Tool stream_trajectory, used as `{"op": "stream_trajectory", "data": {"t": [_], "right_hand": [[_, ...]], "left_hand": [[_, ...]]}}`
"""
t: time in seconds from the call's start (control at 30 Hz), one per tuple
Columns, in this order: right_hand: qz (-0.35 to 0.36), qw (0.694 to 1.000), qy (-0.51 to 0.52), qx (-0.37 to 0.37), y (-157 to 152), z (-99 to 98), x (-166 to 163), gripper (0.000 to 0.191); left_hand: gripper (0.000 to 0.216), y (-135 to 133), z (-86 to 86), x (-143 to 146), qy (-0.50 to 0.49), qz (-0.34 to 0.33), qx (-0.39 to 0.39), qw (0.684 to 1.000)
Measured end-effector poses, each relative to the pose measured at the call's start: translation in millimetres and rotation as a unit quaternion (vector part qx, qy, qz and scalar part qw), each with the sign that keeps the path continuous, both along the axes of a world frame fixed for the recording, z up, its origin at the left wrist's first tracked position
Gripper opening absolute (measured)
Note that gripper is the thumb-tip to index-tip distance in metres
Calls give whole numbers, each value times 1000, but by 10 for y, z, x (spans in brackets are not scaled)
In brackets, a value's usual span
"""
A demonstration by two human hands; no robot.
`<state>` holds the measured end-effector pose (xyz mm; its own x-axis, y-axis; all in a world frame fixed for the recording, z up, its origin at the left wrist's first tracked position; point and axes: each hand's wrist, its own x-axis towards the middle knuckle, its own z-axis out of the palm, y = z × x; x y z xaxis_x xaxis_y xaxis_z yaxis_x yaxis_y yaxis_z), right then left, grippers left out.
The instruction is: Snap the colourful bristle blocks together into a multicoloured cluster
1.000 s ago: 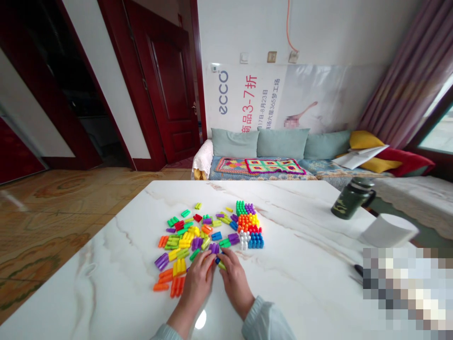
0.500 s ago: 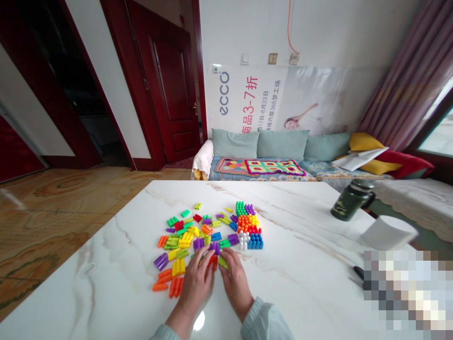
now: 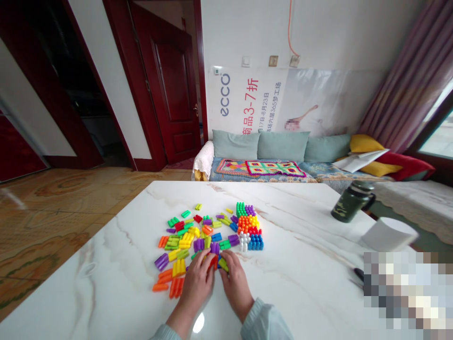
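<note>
While held over the marble table (image 3: 304,226) at the near edge of the loose pegs (image 3: 182,238), a red peg (image 3: 213,260) is pinched by the left hand (image 3: 197,282) and a yellow-green peg (image 3: 222,264) by the right hand (image 3: 236,282) — seemingly mid-join. Ends must be aligned, then pressed — the assembled block (image 3: 249,225) sits just beyond.

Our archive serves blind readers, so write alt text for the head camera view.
The left hand touches a red piece and the right hand a yellow-green piece, at a scatter of coloured pieces on a white marble table. A joined multicoloured block stands just beyond; a green flask sits far right.
</note>
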<state>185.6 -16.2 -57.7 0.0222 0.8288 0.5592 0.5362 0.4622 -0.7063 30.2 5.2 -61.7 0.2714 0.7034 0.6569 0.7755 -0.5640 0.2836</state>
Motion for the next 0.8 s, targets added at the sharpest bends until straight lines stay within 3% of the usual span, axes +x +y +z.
{"op": "stream_trajectory", "data": {"t": [0.8], "right_hand": [[13, 1000, 2, -1, -2, -16, 5, 56]], "left_hand": [[25, -7, 20, 13, 15, -5, 1, 1000]]}}
